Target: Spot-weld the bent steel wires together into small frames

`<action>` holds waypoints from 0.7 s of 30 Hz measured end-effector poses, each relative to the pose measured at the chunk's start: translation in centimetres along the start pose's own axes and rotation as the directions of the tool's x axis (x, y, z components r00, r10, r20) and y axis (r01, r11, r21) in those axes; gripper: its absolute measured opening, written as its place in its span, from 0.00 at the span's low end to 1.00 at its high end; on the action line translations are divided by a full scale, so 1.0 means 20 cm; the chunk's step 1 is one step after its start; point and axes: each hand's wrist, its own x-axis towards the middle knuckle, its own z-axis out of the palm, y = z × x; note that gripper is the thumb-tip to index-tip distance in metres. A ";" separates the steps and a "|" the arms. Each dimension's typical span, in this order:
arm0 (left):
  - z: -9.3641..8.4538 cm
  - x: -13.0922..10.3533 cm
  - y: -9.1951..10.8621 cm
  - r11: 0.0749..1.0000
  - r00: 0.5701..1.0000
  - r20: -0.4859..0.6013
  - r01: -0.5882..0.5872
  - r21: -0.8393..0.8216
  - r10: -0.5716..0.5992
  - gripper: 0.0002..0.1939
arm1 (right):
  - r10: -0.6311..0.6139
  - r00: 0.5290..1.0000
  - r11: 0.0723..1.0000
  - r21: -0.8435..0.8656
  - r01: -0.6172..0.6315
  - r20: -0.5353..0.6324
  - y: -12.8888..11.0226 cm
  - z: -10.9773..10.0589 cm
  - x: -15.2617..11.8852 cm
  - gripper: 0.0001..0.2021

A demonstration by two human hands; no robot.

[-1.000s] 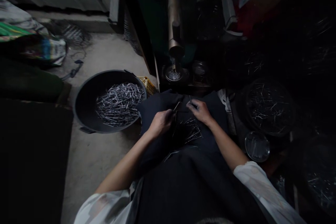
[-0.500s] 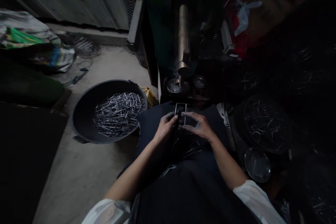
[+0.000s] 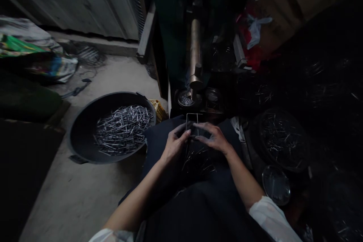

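Over my lap, both hands hold a thin metal wire frame (image 3: 192, 114), bent into a rectangular shape. My left hand (image 3: 175, 141) is closed on its left side, thumb and fingers pinching the wire. My right hand (image 3: 214, 138) grips the right side, with thumb and index finger spaced apart along the wire. Below the hands, several loose wire pieces (image 3: 198, 160) lie on the dark cloth (image 3: 157, 140) across my lap. Just ahead stands a machine with a metal cylinder (image 3: 195, 51), its tip over a small round dish (image 3: 181, 102) of tiny metal bits.
To the left, a large black basin (image 3: 82, 128) holds a heap of metal wire pieces (image 3: 124, 128). A yellow basket (image 3: 159, 109) sits behind it. On the right are a dark tub (image 3: 262, 132) with wire pieces and a clear round lid or dish (image 3: 276, 185). Bags (image 3: 53, 64) lie far left.
The view has shifted slightly, so the surroundings sit lower. Both hands keep hold of the wire frame, and a lower cross wire now shows between them.
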 end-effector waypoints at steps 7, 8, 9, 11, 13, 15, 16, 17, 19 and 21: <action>0.01 0.01 0.04 0.993 1.000 0.002 0.022 -0.120 -0.022 0.32 | -0.029 1.000 0.998 0.047 0.029 0.003 0.00 -0.03 0.06 0.25; 0.02 0.01 0.04 0.990 1.000 0.002 0.028 -0.139 -0.028 0.33 | -0.027 1.000 0.998 0.051 0.027 0.003 0.00 -0.03 0.06 0.25; 0.02 0.01 0.05 0.987 0.999 0.002 0.033 -0.159 -0.033 0.34 | -0.025 1.000 0.998 0.056 0.025 0.003 0.00 -0.03 0.07 0.25; 0.03 0.01 0.06 0.980 0.999 0.003 0.043 -0.193 -0.043 0.35 | -0.020 1.000 0.997 0.068 0.020 0.000 0.01 -0.03 0.08 0.26; 0.04 0.01 0.07 0.974 0.999 -0.001 0.049 -0.219 -0.050 0.34 | -0.022 1.000 0.997 0.079 0.023 -0.012 0.01 -0.03 0.08 0.26; 0.04 0.01 0.07 0.968 0.998 -0.001 0.057 -0.243 -0.059 0.33 | -0.022 1.000 0.996 0.087 0.023 -0.020 0.02 -0.03 0.09 0.26; 0.04 0.02 0.07 0.965 0.998 0.001 0.060 -0.256 -0.062 0.33 | -0.019 1.000 0.996 0.089 0.021 -0.021 0.02 -0.03 0.09 0.26; 0.04 0.02 0.07 0.961 0.998 0.005 0.062 -0.269 -0.063 0.32 | -0.015 1.000 0.996 0.088 0.017 -0.020 0.02 -0.03 0.09 0.26; 0.05 0.02 0.07 0.954 0.998 0.012 0.068 -0.294 -0.067 0.32 | -0.008 1.000 0.996 0.085 0.010 -0.013 0.01 -0.03 0.10 0.25; 0.05 0.03 0.07 0.949 0.997 0.012 0.079 -0.306 -0.079 0.32 | -0.008 1.000 0.997 0.078 0.009 -0.013 0.01 -0.03 0.10 0.24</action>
